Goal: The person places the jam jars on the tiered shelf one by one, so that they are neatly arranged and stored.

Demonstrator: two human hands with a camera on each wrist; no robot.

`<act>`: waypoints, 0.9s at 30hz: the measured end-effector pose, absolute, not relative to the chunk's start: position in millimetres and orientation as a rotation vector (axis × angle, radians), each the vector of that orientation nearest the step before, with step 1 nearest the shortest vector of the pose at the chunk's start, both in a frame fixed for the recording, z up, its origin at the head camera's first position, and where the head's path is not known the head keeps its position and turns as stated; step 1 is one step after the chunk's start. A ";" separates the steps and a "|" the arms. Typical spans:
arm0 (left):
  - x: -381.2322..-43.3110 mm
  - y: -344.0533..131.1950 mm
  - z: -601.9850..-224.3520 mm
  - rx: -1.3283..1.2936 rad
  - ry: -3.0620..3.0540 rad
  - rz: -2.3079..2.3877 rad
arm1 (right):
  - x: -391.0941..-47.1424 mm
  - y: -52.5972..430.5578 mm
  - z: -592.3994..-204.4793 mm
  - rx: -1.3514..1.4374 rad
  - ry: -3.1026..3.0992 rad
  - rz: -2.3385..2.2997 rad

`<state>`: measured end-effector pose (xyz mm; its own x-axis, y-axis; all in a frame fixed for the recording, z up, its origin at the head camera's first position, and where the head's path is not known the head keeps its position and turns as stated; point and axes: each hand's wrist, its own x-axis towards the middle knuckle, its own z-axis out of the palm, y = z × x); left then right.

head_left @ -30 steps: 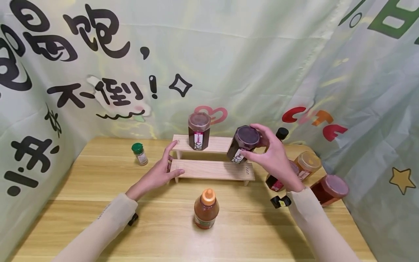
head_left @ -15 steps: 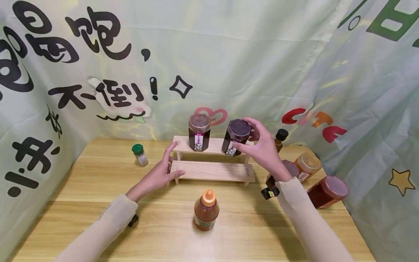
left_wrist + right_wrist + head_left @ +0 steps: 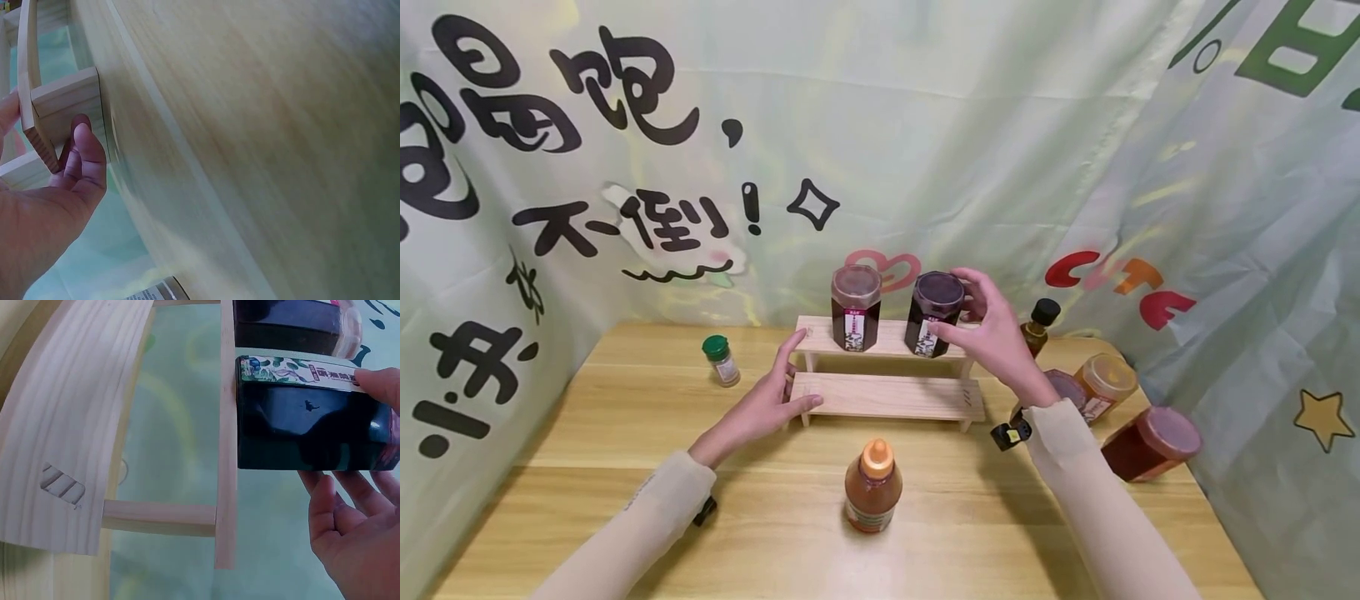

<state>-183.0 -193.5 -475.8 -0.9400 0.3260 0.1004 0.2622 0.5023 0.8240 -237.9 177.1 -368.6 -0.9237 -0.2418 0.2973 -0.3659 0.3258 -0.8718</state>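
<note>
A two-step wooden rack [image 3: 887, 395] stands on the table. My left hand [image 3: 765, 406] grips its left end, thumb on the lower step; in the left wrist view the fingers [image 3: 89, 153] curl under the board's end. On the upper step, to the right, a dark hexagonal jar [image 3: 934, 312] stands upright. My right hand [image 3: 992, 333] holds this jar from its right side, thumb on the label and fingers behind. In the right wrist view the base of the jar [image 3: 300, 428] is right at the upper board. A matching jar [image 3: 855, 308] stands to its left on the same step.
An orange-capped sauce bottle [image 3: 873, 487] stands in front of the rack. A green-capped shaker [image 3: 722, 361] is at left. On the right are a black-capped bottle [image 3: 1037, 327], a yellowish jar [image 3: 1103, 386] and a red jar [image 3: 1152, 444]. A printed cloth [image 3: 962, 150] hangs behind.
My right hand has carried the dark jar leftward and back, from tilted above the rack to upright on the upper step. My left hand has stayed on the rack.
</note>
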 end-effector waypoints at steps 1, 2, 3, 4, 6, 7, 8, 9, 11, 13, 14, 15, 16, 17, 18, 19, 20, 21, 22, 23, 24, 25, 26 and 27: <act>-182.9 -193.5 -476.0 0.525 2.664 1.443 | -238.2 177.5 -368.5 0.572 -2.464 1.682; -182.9 -193.5 -476.3 0.527 2.664 1.442 | -238.9 178.0 -368.5 0.579 -2.465 1.694; -182.9 -193.4 -476.3 0.525 2.664 1.444 | -239.4 178.2 -368.2 0.587 -2.465 1.709; -182.8 -193.5 -476.4 0.524 2.664 1.444 | -239.9 178.4 -367.7 0.597 -2.465 1.728; -182.7 -193.6 -476.5 0.522 2.666 1.445 | -241.2 178.7 -366.7 0.611 -2.467 1.769; -182.7 -193.6 -476.6 0.520 2.667 1.445 | -241.9 178.9 -366.3 0.616 -2.468 1.795; -182.7 -193.7 -476.6 0.518 2.668 1.445 | -242.8 179.2 -366.0 0.621 -2.467 1.821; -182.7 -193.7 -476.7 0.519 2.670 1.444 | -243.5 179.5 -365.8 0.622 -2.466 1.846; -182.8 -193.2 -476.6 0.522 2.673 1.443 | -244.7 180.7 -365.7 0.620 -2.467 1.895; -182.9 -192.7 -476.5 0.526 2.673 1.439 | -245.4 181.9 -365.5 0.618 -2.465 1.942; -182.9 -192.5 -476.4 0.527 2.674 1.439 | -245.7 182.4 -365.4 0.616 -2.469 1.951; -182.9 -192.3 -476.4 0.526 2.674 1.439 | -245.6 182.8 -365.2 0.616 -2.471 1.958; -182.8 -192.3 -476.8 0.527 2.674 1.439 | -245.6 183.1 -365.0 0.617 -2.473 1.964; -182.8 -192.2 -477.2 0.527 2.674 1.441 | -245.7 183.4 -365.3 0.621 -2.475 1.963; -182.9 -192.1 -477.8 0.528 2.673 1.443 | -245.6 183.6 -365.4 0.626 -2.475 1.961; -182.9 -192.1 -478.2 0.529 2.673 1.445 | -245.7 183.8 -365.8 0.633 -2.475 1.957; -183.0 -191.9 -478.4 0.529 2.671 1.449 | -245.6 184.0 -366.4 0.637 -2.476 1.951; -183.1 -192.1 -479.1 0.532 2.671 1.450 | -245.4 184.0 -366.7 0.644 -2.472 1.954; -183.3 -192.1 -479.3 0.532 2.670 1.452 | -245.6 184.3 -367.4 0.648 -2.474 1.953; -183.4 -192.2 -479.3 0.532 2.669 1.453 | -245.7 184.2 -367.6 0.656 -2.471 1.955; -183.5 -192.4 -479.6 0.532 2.670 1.451 | -245.7 184.0 -367.6 0.663 -2.470 1.959; -183.6 -192.7 -479.4 0.531 2.671 1.449 | -246.0 183.9 -367.6 0.668 -2.470 1.960; -183.6 -193.0 -479.5 0.530 2.673 1.446 | -246.2 183.7 -367.6 0.674 -2.469 1.961; -183.7 -193.3 -479.4 0.529 2.675 1.443 | -246.3 183.3 -367.3 0.679 -2.467 1.962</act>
